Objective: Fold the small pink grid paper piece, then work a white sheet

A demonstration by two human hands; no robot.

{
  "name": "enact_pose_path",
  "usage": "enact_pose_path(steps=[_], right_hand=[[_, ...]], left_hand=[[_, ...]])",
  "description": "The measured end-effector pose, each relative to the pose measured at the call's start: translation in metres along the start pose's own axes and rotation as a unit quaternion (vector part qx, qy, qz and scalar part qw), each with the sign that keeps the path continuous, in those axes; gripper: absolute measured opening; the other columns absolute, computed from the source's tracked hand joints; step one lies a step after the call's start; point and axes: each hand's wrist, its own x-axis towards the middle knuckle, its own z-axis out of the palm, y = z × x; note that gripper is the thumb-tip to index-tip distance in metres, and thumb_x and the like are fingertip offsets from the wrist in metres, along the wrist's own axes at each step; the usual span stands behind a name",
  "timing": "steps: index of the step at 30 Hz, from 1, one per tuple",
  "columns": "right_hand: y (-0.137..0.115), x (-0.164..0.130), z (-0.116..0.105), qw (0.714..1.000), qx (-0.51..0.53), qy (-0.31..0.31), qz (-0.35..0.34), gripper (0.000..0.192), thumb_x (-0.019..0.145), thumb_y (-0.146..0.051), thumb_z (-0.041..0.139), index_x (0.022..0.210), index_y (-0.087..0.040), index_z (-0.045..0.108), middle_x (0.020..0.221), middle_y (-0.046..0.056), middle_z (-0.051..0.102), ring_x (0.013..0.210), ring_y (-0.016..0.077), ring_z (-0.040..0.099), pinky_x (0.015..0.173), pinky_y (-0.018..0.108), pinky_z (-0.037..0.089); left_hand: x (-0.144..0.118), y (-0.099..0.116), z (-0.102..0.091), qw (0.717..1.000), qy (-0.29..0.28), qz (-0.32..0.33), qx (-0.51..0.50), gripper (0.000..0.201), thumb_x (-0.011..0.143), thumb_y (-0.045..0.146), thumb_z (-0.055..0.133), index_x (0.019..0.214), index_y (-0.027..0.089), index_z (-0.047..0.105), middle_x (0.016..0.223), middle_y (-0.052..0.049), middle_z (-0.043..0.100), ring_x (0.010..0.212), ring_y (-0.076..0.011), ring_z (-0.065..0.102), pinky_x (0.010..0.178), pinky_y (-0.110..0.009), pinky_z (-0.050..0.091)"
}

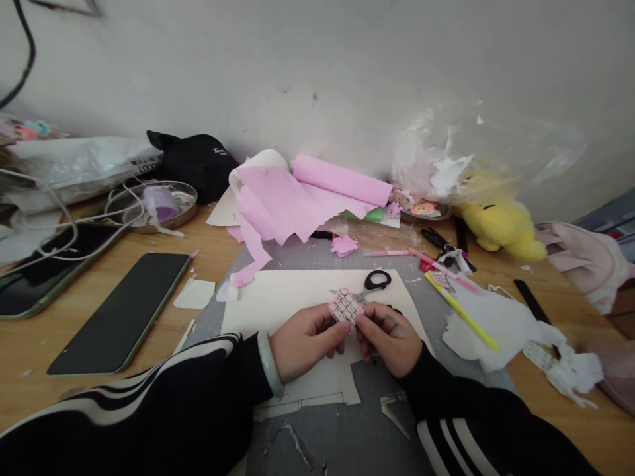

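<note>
A small pink paper piece (344, 308) with black scale-like lines is held above a cream sheet (292, 297) on the table (34, 350). The left hand (305, 340) pinches its left edge with thumb and fingers pressed together; the right hand (389, 337) pinches its right edge the same way. Black-handled scissors (374, 282) lie just behind it on the sheet. A roll of pink paper (342, 180) sits farther back, near the wall. A dark phone (124, 311) lies to the left, a yellow pen (461, 312) to the right.
</note>
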Motion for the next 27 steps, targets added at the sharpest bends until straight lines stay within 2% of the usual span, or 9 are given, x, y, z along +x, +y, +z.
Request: enact_pose_path(steps=[5, 11, 16, 22, 27], right_hand=[[0.0022, 0.0014, -0.0028, 0.999, -0.001, -0.034, 0.011, 0.023, 0.068, -0.037, 0.049, 0.067, -0.015, 0.044, 0.050, -0.006, 0.045, 0.038, 0.0037, 0.043, 0.035, 0.016, 0.038], [0.0008, -0.0001, -0.0005, 0.997, -0.022, -0.073, 0.011, 0.023, 0.064, -0.036, 0.053, 0.070, -0.015, 0.046, 0.051, -0.006, 0.044, 0.038, 0.0032, 0.041, 0.034, 0.016, 0.037], [0.0029, -0.0015, 0.0018, 0.997, -0.022, -0.074, 0.002, 0.020, 0.066, -0.034, 0.051, 0.069, -0.015, 0.046, 0.053, -0.005, 0.043, 0.038, 0.0038, 0.041, 0.035, 0.017, 0.036], [0.0040, -0.0015, 0.0019, 0.998, -0.020, -0.056, -0.002, 0.019, 0.066, -0.034, 0.051, 0.068, -0.015, 0.046, 0.050, -0.005, 0.043, 0.038, 0.0044, 0.040, 0.034, 0.017, 0.036], [0.0034, -0.0017, 0.0014, 0.998, -0.013, -0.062, 0.016, 0.021, 0.066, -0.035, 0.051, 0.070, -0.015, 0.046, 0.051, -0.005, 0.043, 0.038, 0.0039, 0.041, 0.034, 0.016, 0.036]], left_hand=[[0.0019, -0.0024, 0.0001, 1.000, 0.016, -0.018, 0.000, 0.022, 0.075, 0.034, 0.041, 0.067, 0.014, 0.046, 0.051, 0.004, 0.046, 0.044, -0.0064, 0.041, 0.041, -0.018, 0.031], [0.0010, 0.0022, -0.0005, 1.000, 0.000, -0.001, 0.014, 0.020, 0.073, 0.031, 0.042, 0.067, 0.013, 0.049, 0.048, 0.004, 0.043, 0.044, -0.0064, 0.038, 0.041, -0.018, 0.030], [0.0008, 0.0060, 0.0002, 1.000, -0.020, 0.015, 0.001, 0.016, 0.073, 0.026, 0.043, 0.068, 0.013, 0.051, 0.049, 0.005, 0.043, 0.044, -0.0057, 0.036, 0.041, -0.017, 0.030], [0.0006, 0.0004, 0.0003, 1.000, 0.006, -0.005, -0.004, 0.021, 0.076, 0.030, 0.039, 0.074, 0.013, 0.050, 0.050, 0.004, 0.044, 0.045, -0.0064, 0.039, 0.042, -0.017, 0.032], [0.0018, -0.0027, -0.0008, 1.000, 0.001, -0.005, -0.002, 0.017, 0.075, 0.028, 0.041, 0.073, 0.013, 0.049, 0.051, 0.005, 0.043, 0.045, -0.0061, 0.039, 0.042, -0.017, 0.032]])
